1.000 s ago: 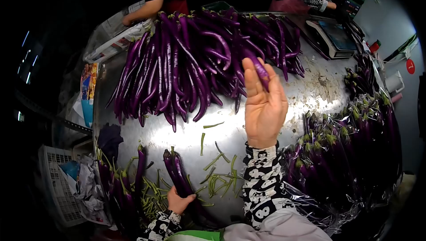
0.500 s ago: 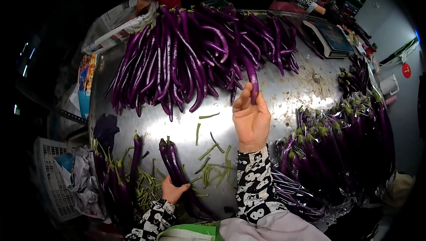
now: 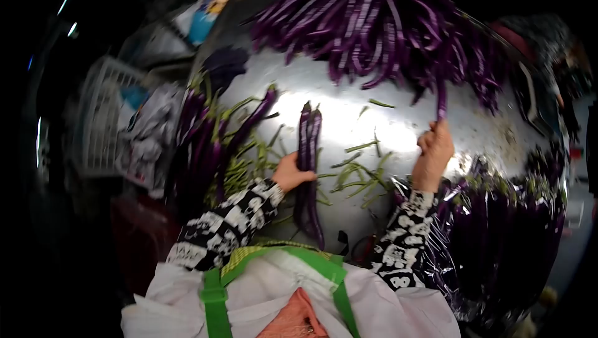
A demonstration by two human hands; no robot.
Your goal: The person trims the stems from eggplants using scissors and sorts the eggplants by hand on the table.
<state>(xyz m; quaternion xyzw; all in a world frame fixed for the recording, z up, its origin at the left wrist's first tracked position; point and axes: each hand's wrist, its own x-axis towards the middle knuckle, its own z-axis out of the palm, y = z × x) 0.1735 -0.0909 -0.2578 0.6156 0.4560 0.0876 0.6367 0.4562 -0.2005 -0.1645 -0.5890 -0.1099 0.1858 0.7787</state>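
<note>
My left hand [image 3: 291,173] is wrapped round a small bunch of long purple eggplants [image 3: 308,145], whose stem ends point away from me. To the right, my right hand [image 3: 435,150] has its fingers closed on the lower end of a single eggplant [image 3: 441,100], which reaches up to the large pile of eggplants [image 3: 367,20] at the far side. Cut green stems [image 3: 358,176] lie between my hands, and more are heaped left of my left hand. At the left, other eggplants [image 3: 202,132] with long stems lie together.
Clear-wrapped eggplants [image 3: 498,226] fill the right side of the metal table [image 3: 349,120]. A dark cloth-like thing [image 3: 225,67] lies at the table's left edge, beside a white plastic basket [image 3: 106,120] and crumpled paper [image 3: 149,135]. A scale [image 3: 536,98] is at the far right, blurred.
The view has swung left and down. My right hand, open beside the eggplant a second ago, has turned and closed on its end. My left hand still holds its bunch, now more upright.
</note>
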